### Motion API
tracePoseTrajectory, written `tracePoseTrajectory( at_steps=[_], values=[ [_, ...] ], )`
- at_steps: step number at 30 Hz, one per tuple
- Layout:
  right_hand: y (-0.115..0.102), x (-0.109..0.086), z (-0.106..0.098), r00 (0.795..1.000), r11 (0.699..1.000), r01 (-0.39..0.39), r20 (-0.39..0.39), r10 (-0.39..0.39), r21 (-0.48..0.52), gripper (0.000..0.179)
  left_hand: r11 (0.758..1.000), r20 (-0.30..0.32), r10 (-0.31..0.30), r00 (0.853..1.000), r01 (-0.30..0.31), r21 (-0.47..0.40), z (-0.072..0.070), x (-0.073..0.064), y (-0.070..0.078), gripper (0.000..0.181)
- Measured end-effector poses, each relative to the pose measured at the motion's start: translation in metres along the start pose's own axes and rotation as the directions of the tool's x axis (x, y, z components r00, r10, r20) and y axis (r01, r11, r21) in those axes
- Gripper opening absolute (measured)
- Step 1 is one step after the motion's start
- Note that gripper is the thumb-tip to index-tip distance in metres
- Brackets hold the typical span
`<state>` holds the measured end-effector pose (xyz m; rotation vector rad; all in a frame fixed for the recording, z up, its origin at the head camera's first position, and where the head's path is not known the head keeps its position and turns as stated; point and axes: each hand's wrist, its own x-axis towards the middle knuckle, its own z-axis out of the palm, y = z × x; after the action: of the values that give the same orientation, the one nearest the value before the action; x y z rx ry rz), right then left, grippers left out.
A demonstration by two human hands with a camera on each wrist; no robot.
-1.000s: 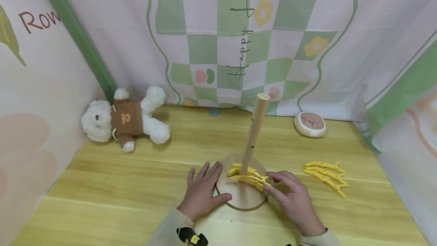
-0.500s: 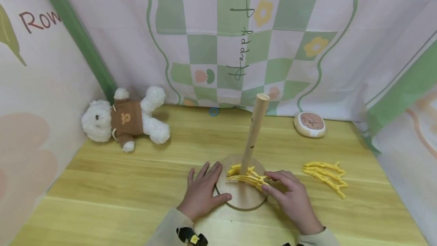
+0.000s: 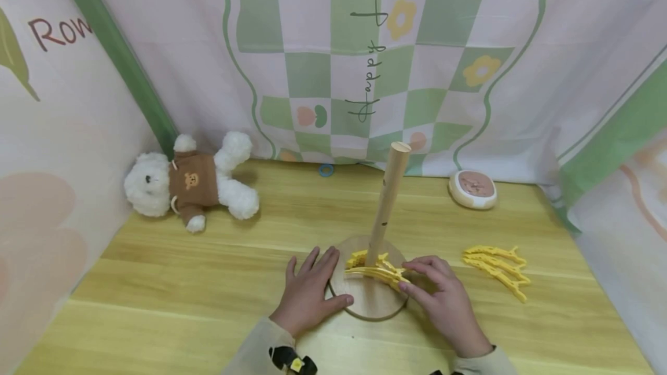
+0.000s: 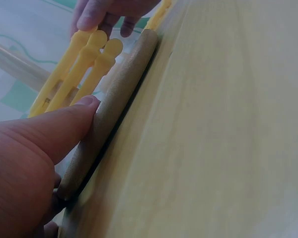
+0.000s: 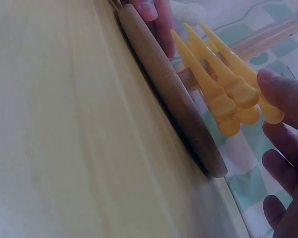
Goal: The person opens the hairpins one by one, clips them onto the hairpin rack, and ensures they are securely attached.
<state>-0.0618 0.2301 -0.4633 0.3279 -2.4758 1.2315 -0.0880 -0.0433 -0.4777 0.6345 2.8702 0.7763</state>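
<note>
A round wooden base (image 3: 377, 308) stands on the table with an upright wooden post (image 3: 388, 207). Several yellow plastic branch-like pieces (image 3: 376, 274) fan out around the post's foot, raised above the base. My left hand (image 3: 312, 294) rests at the base's left rim, fingers straight and spread, with the thumb (image 4: 72, 118) against the rim. From the right, my right hand (image 3: 450, 305) pinches the end of one yellow branch piece (image 5: 273, 113) between thumb and forefinger. Its other fingers (image 5: 278, 168) lie loosely bent below, in the right wrist view.
More yellow branch pieces (image 3: 495, 268) lie on the wooden table (image 3: 182, 305) to the right. A white plush toy (image 3: 193, 181) in a brown top lies at the back left. A small blue ring (image 3: 326, 170) and a white rounded device (image 3: 473, 190) sit near the back curtain (image 3: 312, 74).
My right hand has shifted slightly left, towards the post, keeping the end of the yellow piece in its pinch. The left hand and the base stay where they were.
</note>
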Motion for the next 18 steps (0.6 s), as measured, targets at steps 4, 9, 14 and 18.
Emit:
tracePoseTrajectory(
  at_steps=[4, 9, 14, 18],
  values=[
    [-0.0009, 0.0004, 0.0029, 1.0, 1.0, 0.026, -0.004, -0.026, -0.008, 0.034, 1.0, -0.001, 0.002, 1.0, -0.002, -0.001, 0.0002, 0.0004, 0.0003, 0.091],
    [-0.0026, 0.0014, 0.0072, 1.0, 1.0, 0.026, 0.002, -0.025, -0.018, 0.034, 1.0, -0.011, 0.007, 1.0, -0.007, 0.01, 0.0018, 0.0009, -0.0003, 0.092],
    [-0.0029, 0.0014, 0.0081, 1.0, 1.0, -0.005, 0.011, 0.005, -0.013, 0.033, 1.0, -0.017, 0.01, 1.0, -0.01, 0.012, 0.0025, 0.0009, -0.0014, 0.093],
    [-0.0023, 0.0017, 0.0083, 1.0, 1.0, -0.015, 0.015, 0.015, -0.014, 0.034, 1.0, -0.015, 0.009, 1.0, -0.008, 0.013, 0.0024, 0.0009, -0.0023, 0.093]
  ],
)
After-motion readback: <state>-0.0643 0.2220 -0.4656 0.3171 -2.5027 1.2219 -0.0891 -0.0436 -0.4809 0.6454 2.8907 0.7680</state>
